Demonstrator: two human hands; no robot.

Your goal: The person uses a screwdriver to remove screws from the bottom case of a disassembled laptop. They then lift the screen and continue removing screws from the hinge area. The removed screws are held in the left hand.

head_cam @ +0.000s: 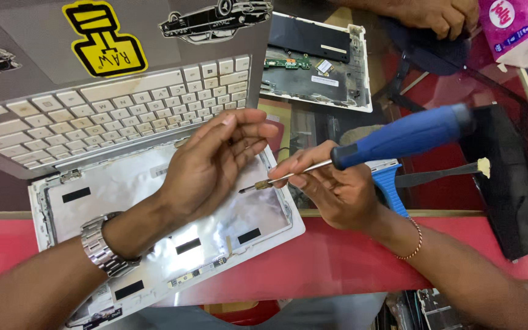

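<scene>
A: Where is the screwdriver?
B: Above the red bench and the white laptop lid shell. The right hand pinches its metal shaft.
A: Orientation?
B: Blue handle upper right, tip lower left, just beside the left hand, whose fingers are loosely spread and hold nothing.

blue-handled screwdriver, held tilted, tip leftward

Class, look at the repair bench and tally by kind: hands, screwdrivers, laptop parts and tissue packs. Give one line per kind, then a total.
Hands: 3, the left hand, the right hand, another person's hand
Screwdrivers: 1, blue-handled screwdriver
Laptop parts: 3, keyboard half, silver lid shell, white base with circuit board
Tissue packs: 1, pink tissue pack
Total: 8
</scene>
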